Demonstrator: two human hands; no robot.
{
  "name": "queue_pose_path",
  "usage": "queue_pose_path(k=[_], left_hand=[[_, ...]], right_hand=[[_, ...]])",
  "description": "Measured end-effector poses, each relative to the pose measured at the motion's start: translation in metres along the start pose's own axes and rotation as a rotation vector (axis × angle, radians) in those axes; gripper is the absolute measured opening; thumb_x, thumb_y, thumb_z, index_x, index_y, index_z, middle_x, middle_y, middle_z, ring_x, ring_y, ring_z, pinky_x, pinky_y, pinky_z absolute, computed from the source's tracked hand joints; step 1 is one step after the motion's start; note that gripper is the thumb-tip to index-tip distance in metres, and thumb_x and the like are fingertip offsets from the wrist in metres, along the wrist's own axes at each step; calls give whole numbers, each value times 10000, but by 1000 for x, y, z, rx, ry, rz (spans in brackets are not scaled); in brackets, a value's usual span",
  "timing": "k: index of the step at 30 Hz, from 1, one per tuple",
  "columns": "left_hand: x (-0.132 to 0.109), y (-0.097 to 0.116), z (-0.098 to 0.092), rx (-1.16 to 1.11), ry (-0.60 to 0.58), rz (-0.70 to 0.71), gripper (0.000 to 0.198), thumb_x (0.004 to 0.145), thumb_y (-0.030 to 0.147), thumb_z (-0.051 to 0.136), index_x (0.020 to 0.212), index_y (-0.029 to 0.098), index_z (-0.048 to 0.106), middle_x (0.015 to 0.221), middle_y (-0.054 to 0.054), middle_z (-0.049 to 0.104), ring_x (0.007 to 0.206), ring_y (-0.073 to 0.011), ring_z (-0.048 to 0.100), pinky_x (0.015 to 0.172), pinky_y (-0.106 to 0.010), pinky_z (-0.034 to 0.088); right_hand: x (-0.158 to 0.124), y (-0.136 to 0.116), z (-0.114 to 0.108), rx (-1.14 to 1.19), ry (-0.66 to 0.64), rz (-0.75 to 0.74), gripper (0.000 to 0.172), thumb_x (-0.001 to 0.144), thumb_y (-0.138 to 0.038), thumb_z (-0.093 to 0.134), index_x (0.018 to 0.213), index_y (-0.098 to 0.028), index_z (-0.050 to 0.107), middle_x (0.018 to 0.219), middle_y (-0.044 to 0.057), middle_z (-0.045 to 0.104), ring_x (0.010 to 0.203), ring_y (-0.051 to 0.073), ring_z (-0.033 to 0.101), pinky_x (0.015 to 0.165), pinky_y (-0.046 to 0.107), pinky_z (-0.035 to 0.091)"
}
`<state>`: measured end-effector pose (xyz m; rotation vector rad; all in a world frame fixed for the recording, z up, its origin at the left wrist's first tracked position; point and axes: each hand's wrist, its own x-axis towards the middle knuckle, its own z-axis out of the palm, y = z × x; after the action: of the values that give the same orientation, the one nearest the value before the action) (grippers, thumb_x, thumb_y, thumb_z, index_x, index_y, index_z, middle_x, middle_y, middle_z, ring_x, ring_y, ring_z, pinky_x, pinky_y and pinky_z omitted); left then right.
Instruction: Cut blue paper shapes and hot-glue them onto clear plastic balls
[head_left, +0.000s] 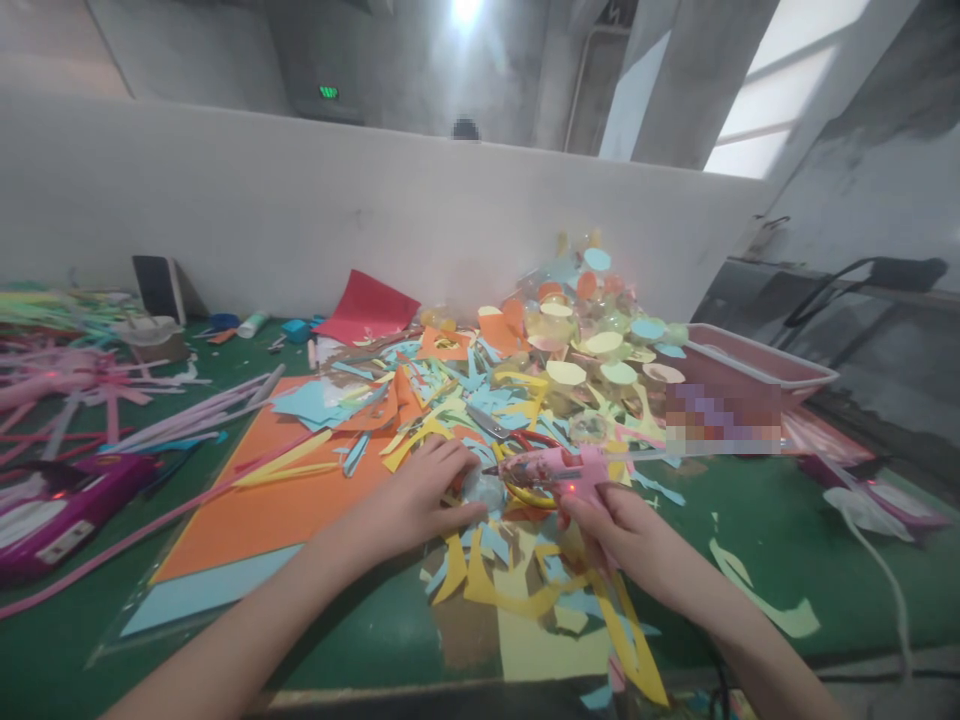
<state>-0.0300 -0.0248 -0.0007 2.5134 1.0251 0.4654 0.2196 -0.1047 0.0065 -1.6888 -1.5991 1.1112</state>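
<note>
While gripping the glue gun (559,468), right hand (611,520) low, left hand (420,495) flat.

Two hands work here, the left hand (420,495) and the right hand (619,525), with one pink glue gun (551,467) and one pair of scissors (502,430). One orange sheet (277,500), one red sheet (367,305), one pink tub (757,365) and one purple box (67,505) lie on the table (750,510). The paper scraps (450,400) and round discs (592,335) are too many to count.

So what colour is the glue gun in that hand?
Pink, seen in the head view: the glue gun in the right hand.
</note>
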Motion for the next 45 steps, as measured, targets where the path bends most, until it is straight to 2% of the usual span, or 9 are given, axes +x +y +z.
queue_pose_path(k=[16,23,30,36,41,45], left_hand=[[0,-2,2,-10,35,24,278,873,481,590,970,221,574,930,-35,545,923,-211,471,745,-311,375],[1,0,1,1,19,6,275,868,475,595,946,213,566,918,-38,535,907,-209,466,734,-310,379],[2,1,0,14,17,11,278,871,473,592,953,208,570,911,-40,529,899,-208,463,734,-311,380],[1,-2,2,21,12,14,276,872,475,591,944,212,556,919,-39,528,905,-209,465,743,-312,381],[1,-1,1,6,23,2,272,862,469,607,957,218,566,925,-40,538,918,-216,475,744,-315,384],[1,-1,1,0,22,-2,274,873,473,587,965,216,569,926,-40,541,911,-213,476,757,-322,390]], right_hand=[[0,2,3,-80,31,21,424,892,-580,445,700,-207,506,525,-34,515,545,146,527,578,260,393],[1,4,3,-66,42,35,451,892,-566,457,604,-220,428,533,-30,504,538,134,505,575,256,386],[2,11,4,-25,30,18,444,895,-584,456,643,-218,441,545,-35,515,540,135,510,573,252,391],[1,6,4,-60,26,12,463,899,-590,439,625,-217,445,534,-31,510,543,132,509,593,252,394],[0,4,4,-67,31,25,438,884,-598,439,681,-211,482,544,-38,495,542,137,500,569,251,397],[-1,6,2,-56,40,-16,472,869,-631,434,657,-214,495,555,-23,515,563,150,528,574,251,421]])
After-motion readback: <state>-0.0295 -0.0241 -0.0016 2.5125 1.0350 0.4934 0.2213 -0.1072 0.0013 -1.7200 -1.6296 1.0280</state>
